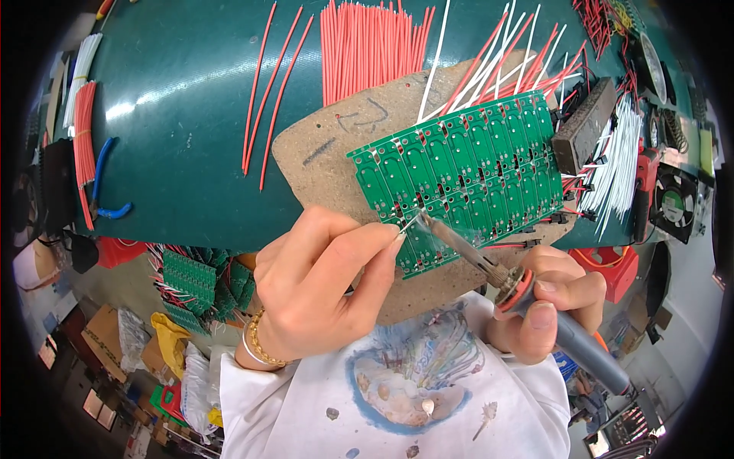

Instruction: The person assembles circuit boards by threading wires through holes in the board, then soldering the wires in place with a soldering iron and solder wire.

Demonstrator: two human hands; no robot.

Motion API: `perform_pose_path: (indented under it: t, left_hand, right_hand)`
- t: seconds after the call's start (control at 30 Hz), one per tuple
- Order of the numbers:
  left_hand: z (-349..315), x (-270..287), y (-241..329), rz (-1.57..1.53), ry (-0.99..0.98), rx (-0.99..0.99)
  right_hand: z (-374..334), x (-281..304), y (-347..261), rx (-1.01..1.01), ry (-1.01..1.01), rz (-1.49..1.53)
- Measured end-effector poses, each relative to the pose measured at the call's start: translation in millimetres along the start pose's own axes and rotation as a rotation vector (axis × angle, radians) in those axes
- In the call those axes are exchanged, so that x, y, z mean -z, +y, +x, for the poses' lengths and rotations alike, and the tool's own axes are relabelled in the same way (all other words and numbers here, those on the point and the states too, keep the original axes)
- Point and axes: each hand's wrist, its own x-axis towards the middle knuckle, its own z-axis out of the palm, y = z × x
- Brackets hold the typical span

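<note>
A green circuit board panel (466, 172) lies at a slant on a brown fibreboard (329, 145). My right hand (547, 302) grips a soldering iron (585, 352) by its grey handle, with the tip down at the panel's middle left. Wisps of smoke rise near that tip. My left hand (325, 279) is pinched shut on a thin strand of solder wire (410, 225), whose end meets the iron's tip. Red and white wires (489, 65) stick out beyond the panel's far edge. What lies under the panel is mostly hidden.
A dark metal block (585, 126) rests against the panel's right end. Red wires (375, 50) lie in a thick row at the back, with white wires (615, 161) to the right. Blue-handled pliers (102, 180) sit on the left. Finished-looking boards (187, 279) are piled below the table edge.
</note>
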Motion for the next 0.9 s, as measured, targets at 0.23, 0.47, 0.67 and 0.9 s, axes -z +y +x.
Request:
perform_pose_path:
  t: [0.23,0.47,0.67,0.9]
  left_hand:
    - [-3,-2,-2,0.035,-0.008,-0.05]
    - [-4,4,2,0.048,-0.01,-0.017]
    - [4,-5,4,0.013,-0.018,-0.064]
    - [7,-6,-3,0.062,-0.064,-0.172]
  right_hand:
    - [-8,-8,5,0.012,0.224,0.04]
    - [-5,-2,-4,-0.074,0.226,0.025]
    - [-7,4,-4,-0.137,0.26,-0.054]
    - [-7,17,8,-0.003,0.06,0.014]
